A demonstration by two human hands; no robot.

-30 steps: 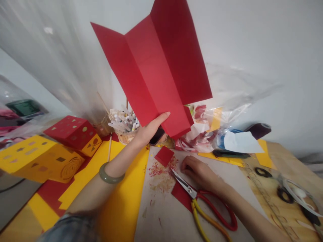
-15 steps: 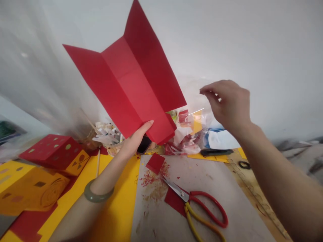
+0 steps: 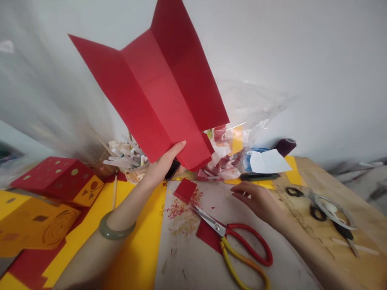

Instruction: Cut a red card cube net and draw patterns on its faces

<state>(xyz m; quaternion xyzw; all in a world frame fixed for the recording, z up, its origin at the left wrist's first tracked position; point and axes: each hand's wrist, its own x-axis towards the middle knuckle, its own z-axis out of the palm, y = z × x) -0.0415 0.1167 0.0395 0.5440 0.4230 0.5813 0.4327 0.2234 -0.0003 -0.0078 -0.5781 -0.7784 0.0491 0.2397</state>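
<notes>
My left hand (image 3: 165, 163) holds up a large sheet of folded red card (image 3: 160, 88) by its lower end, thumb on the front face. The card has lengthwise creases, its two sides angled up, and a narrower flap at the bottom. My right hand (image 3: 252, 197) is low over the grey work board (image 3: 242, 213), its fingers bent with gaps between them and nothing visible in them. Scissors (image 3: 223, 229) with red and yellow handles lie on the board, over a red paper piece (image 3: 208, 237). A small red square (image 3: 185, 190) lies near their tips, among red scraps.
Red and yellow decorated boxes (image 3: 57, 179) stand at the left beside yellow card (image 3: 136, 241). Behind are a basket of pens (image 3: 127, 155) and a clear plastic bag (image 3: 238, 141). At right lie black-handled scissors (image 3: 317, 211) and a tape ring (image 3: 347, 213).
My right hand has come down from in front of the wall to just above the board. The red card in my left hand has shifted slightly; the view has moved a little.
</notes>
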